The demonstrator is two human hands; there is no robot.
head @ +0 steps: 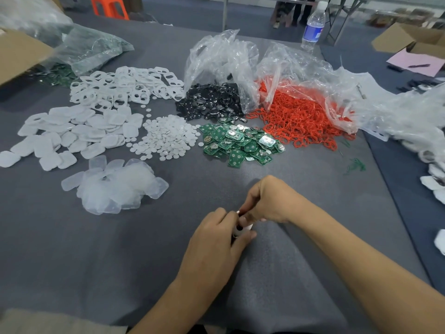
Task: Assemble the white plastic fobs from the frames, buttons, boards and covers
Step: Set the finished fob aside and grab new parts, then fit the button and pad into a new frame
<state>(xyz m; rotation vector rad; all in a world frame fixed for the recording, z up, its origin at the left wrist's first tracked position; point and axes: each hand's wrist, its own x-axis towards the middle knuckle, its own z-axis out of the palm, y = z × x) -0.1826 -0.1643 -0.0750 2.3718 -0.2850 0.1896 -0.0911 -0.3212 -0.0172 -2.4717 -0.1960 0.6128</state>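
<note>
The left hand and the right hand meet near the middle of the near edge of the grey felt-covered surface. Both have fingers curled on one small white plastic fob part, held just above the surface. The left hand grips it from below and the right hand pinches its upper end. A dark piece shows against it. The fingers hide most of it, so its stage of assembly cannot be told.

Risks, as judged:
- The part is held at the fingertips only. Uneven pressure could spring it loose and shed a button or board.
- A piece seated askew would likely stop the cover from closing.
- The heap of green circuit boards touches the red rubber rings and the black domed pieces, so a careless reach could mix the stock.

Count:
- One fob part is in hand.
- Seven loose heaps lie across the far half of the surface. Besides the three named above, they are:
  - white frames with cut-outs
  - white square covers
  - white round buttons
  - translucent soft covers
- The pieces in each heap are too many to count.
- One clear plastic water bottle stands by the far right corner.
</note>
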